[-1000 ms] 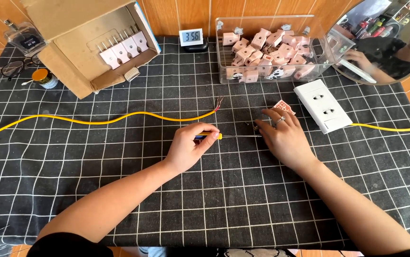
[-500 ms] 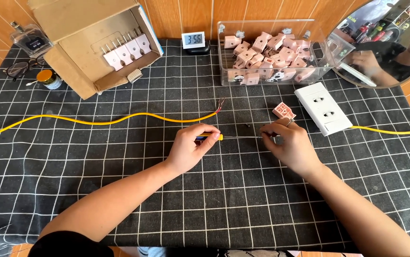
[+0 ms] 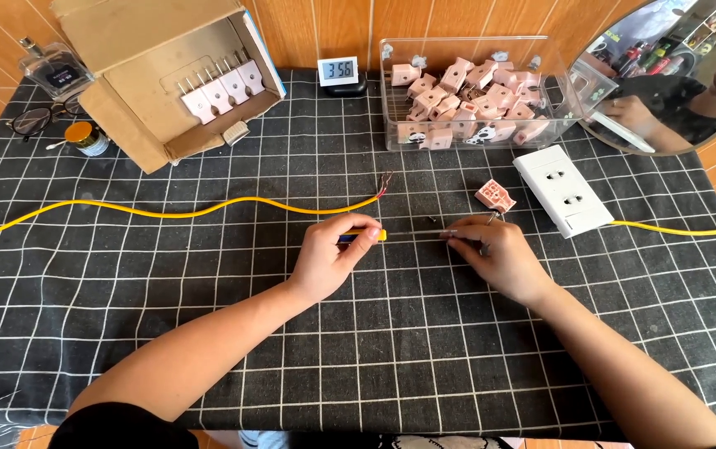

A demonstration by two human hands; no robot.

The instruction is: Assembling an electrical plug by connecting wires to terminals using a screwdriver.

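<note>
Head view: left hand (image 3: 324,258) gripping screwdriver (image 3: 364,237), shaft levelled toward right hand (image 3: 495,254), fingertips pinching small metal part, steadying it beside pink plug half (image 3: 496,196).

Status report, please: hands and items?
Left hand grips yellow-tipped tool. Right hand pinches small metal part. Pink plug piece beside it.

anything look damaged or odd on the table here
The yellow cable ends in bare, splayed wires with no plug fitted, and a pink plug part lies open beside the white socket.
</note>
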